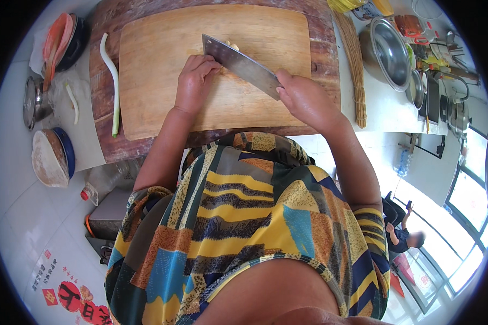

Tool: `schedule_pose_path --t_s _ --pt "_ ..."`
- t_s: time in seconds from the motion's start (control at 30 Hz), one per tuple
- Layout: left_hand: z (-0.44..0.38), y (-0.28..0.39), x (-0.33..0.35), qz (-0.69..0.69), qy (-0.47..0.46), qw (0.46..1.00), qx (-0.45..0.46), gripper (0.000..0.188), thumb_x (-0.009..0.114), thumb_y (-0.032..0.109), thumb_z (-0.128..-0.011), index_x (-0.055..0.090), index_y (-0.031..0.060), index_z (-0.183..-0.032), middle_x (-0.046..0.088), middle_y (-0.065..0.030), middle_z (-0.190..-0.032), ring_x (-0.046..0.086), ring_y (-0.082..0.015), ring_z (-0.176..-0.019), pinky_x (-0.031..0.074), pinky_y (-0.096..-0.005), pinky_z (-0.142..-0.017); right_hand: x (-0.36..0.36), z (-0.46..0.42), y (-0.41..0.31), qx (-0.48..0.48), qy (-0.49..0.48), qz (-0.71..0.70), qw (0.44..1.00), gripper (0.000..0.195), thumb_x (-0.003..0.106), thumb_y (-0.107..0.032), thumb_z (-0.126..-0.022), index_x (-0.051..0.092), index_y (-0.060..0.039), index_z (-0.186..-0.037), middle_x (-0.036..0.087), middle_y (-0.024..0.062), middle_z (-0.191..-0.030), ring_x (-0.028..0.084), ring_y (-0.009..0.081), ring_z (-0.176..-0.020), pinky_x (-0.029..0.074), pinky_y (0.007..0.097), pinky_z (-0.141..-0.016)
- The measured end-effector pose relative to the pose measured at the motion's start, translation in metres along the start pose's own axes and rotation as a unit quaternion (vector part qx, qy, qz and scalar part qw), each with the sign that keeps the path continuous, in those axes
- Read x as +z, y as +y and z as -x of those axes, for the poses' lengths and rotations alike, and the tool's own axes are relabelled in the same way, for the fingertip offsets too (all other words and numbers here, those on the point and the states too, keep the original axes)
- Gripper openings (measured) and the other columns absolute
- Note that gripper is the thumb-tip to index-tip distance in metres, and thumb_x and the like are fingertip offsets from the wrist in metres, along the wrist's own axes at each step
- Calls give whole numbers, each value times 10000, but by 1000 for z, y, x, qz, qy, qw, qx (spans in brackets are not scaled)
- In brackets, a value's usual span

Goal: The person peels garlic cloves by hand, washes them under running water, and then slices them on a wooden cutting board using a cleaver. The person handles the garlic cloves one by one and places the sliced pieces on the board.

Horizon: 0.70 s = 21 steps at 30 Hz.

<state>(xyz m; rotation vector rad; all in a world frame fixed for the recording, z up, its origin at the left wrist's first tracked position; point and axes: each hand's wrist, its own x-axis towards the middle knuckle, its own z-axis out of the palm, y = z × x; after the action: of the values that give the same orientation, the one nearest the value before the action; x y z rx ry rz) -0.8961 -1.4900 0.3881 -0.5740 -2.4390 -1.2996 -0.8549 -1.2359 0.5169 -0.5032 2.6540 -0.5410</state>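
My right hand (309, 99) grips the handle end of a broad-bladed cleaver (242, 67), which lies slanted over the wooden cutting board (154, 53). My left hand (197, 79) rests on the board beside the blade's far left end, fingertips bent down; a small pale piece shows at the fingertips, largely hidden. Several pale yellowish slices (232, 46) lie just beyond the blade, partly covered by it. Left of the board, a white stalk with a green end, like a scallion (113, 81), lies on the dark wooden table.
At right are a straw whisk broom (354, 77), a steel basin (392, 55) and a smaller bowl (415, 89). Bowls (67, 44) (51, 158) and a short stalk piece (72, 103) are at left. Another person (400, 239) is seated far off at right.
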Motion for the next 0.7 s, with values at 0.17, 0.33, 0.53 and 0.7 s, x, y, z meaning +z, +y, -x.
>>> schedule_pose_path --t_s 0.17,0.33,0.53,0.7 --pt "1 -1 1 9 6 1000 -2 167 728 -39 -735 724 38 -883 678 -83 -949 618 -270 -912 533 -355 -790 10 -8 -6 23 -17 0 1000 196 513 -188 -986 442 -21 -1061 617 249 -802 615 452 -812 467 531 -702" --pt "3 -7 -1 -16 4 999 37 188 729 -33 -742 740 49 -911 681 -90 -954 619 -276 -916 531 -360 -799 27 -19 -2 25 -10 -15 1000 227 520 -195 -982 453 -12 -1099 631 258 -858 619 454 -838 465 526 -723" --pt "2 -7 1 -13 22 999 30 174 716 -45 -743 712 38 -896 673 -100 -947 614 -289 -909 524 -367 -792 35 -10 8 24 63 -67 995 230 529 -212 -985 471 -19 -1097 634 255 -861 618 452 -852 459 515 -726" --pt "1 -3 -2 -21 13 1000 19 149 713 -51 -743 691 32 -865 668 -93 -936 614 -287 -900 524 -365 -789 8 -1 3 3 25 -29 999 206 523 -213 -994 477 -26 -1066 617 250 -830 608 438 -818 453 505 -700"
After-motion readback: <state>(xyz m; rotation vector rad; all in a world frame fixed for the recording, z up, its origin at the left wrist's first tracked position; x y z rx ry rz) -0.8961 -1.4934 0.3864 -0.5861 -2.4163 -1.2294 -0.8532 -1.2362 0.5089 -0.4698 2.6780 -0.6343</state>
